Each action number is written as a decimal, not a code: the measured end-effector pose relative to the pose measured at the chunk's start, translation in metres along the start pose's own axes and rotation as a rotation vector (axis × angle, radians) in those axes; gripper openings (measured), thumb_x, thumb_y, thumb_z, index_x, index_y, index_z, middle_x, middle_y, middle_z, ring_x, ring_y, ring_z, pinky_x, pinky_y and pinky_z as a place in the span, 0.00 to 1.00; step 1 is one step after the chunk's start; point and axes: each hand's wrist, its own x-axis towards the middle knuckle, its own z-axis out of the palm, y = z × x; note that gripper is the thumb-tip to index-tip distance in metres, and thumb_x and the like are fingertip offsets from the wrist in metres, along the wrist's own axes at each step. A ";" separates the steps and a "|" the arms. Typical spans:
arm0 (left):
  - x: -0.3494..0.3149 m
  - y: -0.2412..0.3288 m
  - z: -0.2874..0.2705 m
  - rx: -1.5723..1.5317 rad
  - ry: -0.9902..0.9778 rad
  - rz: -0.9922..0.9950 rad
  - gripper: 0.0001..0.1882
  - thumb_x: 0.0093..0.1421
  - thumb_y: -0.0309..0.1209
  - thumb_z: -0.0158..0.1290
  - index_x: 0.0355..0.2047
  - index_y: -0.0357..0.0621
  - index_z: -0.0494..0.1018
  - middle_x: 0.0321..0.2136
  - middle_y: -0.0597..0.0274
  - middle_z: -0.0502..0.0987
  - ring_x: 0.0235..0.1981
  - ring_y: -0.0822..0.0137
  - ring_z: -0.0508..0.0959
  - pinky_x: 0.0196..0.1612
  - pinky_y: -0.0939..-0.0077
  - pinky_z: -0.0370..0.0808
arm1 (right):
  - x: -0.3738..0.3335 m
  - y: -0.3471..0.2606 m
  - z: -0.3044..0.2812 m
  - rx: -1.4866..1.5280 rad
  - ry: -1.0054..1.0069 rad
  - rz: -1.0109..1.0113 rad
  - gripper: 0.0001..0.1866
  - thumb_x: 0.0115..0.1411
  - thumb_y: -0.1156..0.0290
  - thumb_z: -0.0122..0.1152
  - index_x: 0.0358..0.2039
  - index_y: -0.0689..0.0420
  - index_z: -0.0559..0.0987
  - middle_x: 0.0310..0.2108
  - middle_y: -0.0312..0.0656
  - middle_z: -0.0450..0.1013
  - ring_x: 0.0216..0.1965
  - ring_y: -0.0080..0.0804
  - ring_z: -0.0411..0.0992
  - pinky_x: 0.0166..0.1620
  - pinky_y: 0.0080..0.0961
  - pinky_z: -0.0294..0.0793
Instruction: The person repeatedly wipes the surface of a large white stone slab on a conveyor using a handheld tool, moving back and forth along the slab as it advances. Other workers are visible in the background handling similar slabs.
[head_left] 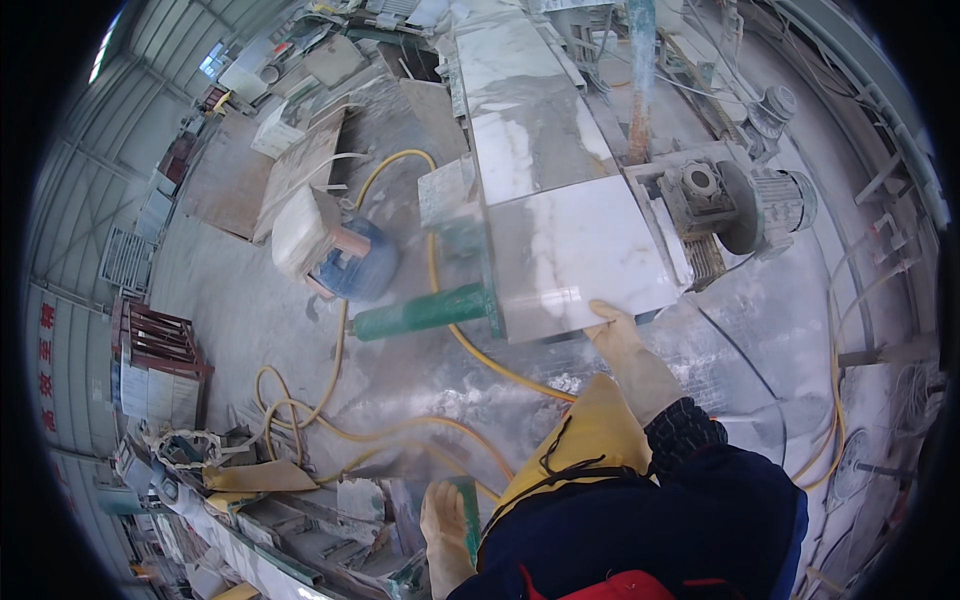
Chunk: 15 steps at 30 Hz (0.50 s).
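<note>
At the white slab (570, 250), touching near edge with right hand (622, 350), left hand (446, 525) by green strip (468, 508); cannot tell either grip's closure.

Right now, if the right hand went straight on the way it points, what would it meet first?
The right hand would meet the white slab first: it appears to be right at the slab's near edge, though how much of it makes contact is hard to judge.

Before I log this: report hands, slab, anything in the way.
Right hand on near edge of white-grey slab. Left hand low, beside green bar, contact unclear. Yellow hose on floor nearby, possible snag.
</note>
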 end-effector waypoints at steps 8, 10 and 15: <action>0.001 -0.001 -0.007 0.020 0.020 -0.012 0.25 0.69 0.38 0.50 0.63 0.44 0.64 0.59 0.50 0.70 0.59 0.53 0.73 0.58 0.67 0.75 | 0.017 0.008 -0.002 0.001 0.016 -0.014 0.28 0.58 0.86 0.56 0.60 0.66 0.65 0.57 0.54 0.67 0.59 0.53 0.68 0.62 0.51 0.71; 0.001 -0.002 -0.015 0.005 0.000 -0.007 0.25 0.69 0.38 0.49 0.63 0.44 0.63 0.60 0.50 0.69 0.59 0.53 0.72 0.58 0.67 0.74 | 0.020 0.009 -0.003 -0.004 0.017 -0.008 0.25 0.59 0.85 0.55 0.58 0.67 0.67 0.56 0.54 0.68 0.59 0.51 0.69 0.62 0.50 0.71; 0.013 -0.008 -0.038 -0.042 -0.087 -0.019 0.25 0.72 0.37 0.44 0.66 0.44 0.59 0.65 0.50 0.63 0.63 0.53 0.67 0.62 0.66 0.70 | 0.027 0.009 -0.013 0.099 0.078 0.052 0.22 0.60 0.84 0.53 0.55 0.66 0.69 0.55 0.51 0.71 0.58 0.47 0.70 0.60 0.49 0.73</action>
